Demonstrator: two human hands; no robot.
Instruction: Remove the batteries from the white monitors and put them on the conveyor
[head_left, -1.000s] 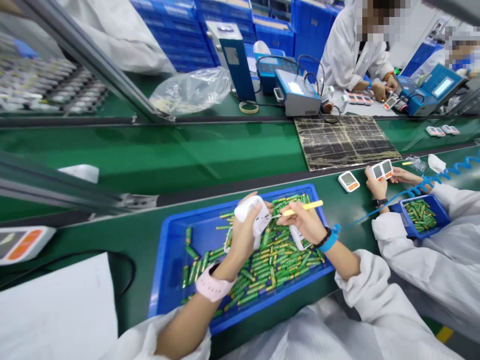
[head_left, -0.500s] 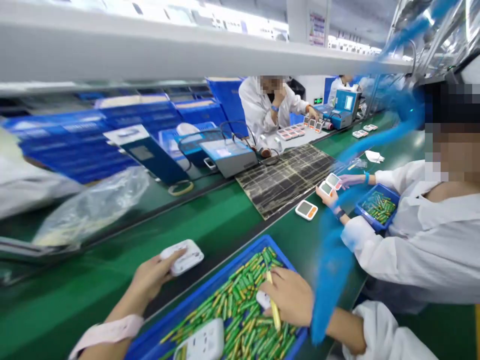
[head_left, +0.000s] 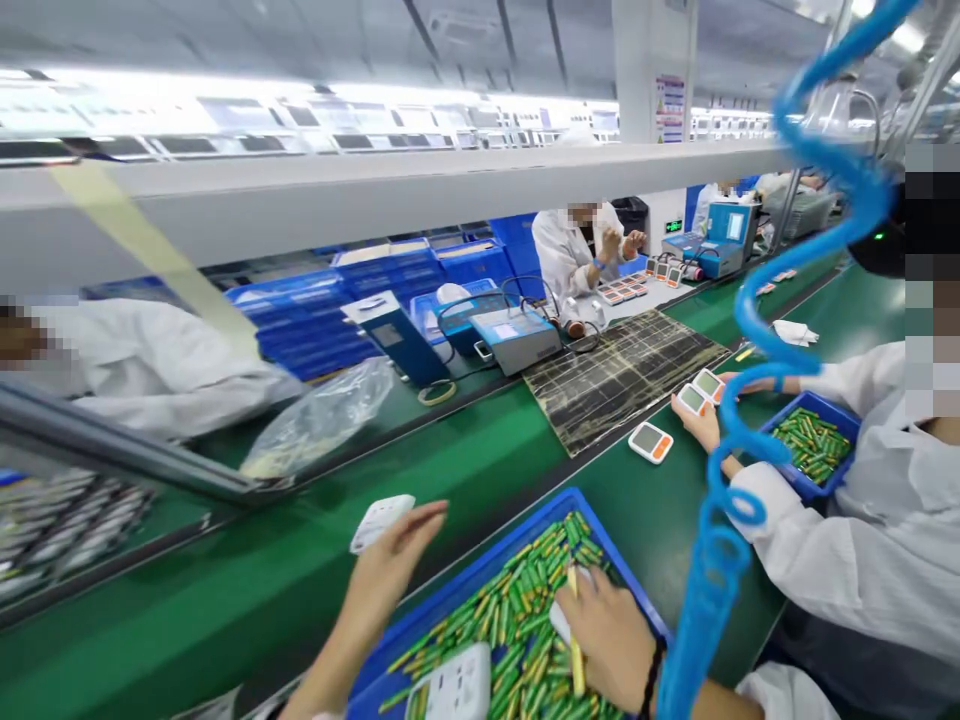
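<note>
Beside the loosely spread left hand (head_left: 399, 548), the white case (head_left: 379, 521) seems light, stiff, best edge-held; the right hand (head_left: 613, 632) grips a yellow tool (head_left: 577, 655).

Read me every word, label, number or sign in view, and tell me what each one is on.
None can be read for certain.
Poster on the pillar: printed lines, too small to read.
Green lit sign at the back: pale marks, too small to make out.
Batteries: any print is too small.
White housing among them: dark marks, no legible lettering.
Display unit lying alone: no legible digits.
</note>
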